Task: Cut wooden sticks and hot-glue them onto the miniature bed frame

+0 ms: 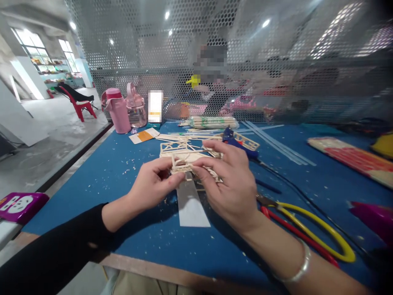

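Over the middle of the blue table I hold a small frame of thin wooden sticks [182,167]. My left hand [152,181] pinches its left side between thumb and fingers. From the right, my right hand [231,182] has its thumb and fingers closed on the frame's right side; exactly which stick they grip is partly hidden. Under the hands lies a whitish flat strip [194,209]. Just behind them are another stick frame [173,146] and loose wooden sticks [196,138]. A blue glue gun [242,146] lies beyond my right hand.
Cutters with yellow and red handles [319,211] and a dark cord [287,184] lie right. Translucent strips [279,143] and wrapped sticks [213,122] are at the back. A pink flask [119,112] and bottle [137,108] stand back left. A person is behind the perforated screen [135,49].
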Available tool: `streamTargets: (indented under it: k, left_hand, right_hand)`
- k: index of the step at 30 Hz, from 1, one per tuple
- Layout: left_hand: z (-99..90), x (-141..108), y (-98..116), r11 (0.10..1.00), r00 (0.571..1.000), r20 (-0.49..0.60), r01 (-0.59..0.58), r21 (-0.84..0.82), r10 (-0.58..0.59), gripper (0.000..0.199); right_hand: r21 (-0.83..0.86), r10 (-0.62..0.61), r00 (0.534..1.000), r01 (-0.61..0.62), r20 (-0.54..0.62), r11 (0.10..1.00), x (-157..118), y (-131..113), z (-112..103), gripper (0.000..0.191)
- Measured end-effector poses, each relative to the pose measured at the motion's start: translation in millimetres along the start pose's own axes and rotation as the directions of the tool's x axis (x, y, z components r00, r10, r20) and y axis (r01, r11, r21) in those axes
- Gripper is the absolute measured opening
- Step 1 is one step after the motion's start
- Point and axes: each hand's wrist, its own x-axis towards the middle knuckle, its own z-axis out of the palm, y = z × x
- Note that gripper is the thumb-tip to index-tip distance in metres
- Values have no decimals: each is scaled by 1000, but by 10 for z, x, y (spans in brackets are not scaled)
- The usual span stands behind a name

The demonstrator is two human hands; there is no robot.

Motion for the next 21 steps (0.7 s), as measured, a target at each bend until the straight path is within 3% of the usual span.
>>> streamTargets:
  k: [11,21]
  left_hand:
    - [51,-21,-5,970,996,10,91,-224,-91,26]
    - [30,-20,66,972,991,-2,129,-198,-133,23]
  right_hand:
    - [-3,22,1000,-22,2,1000,3,24,44,10]
    - [21,42,998,-41,-45,999,-18,-23,103,10]
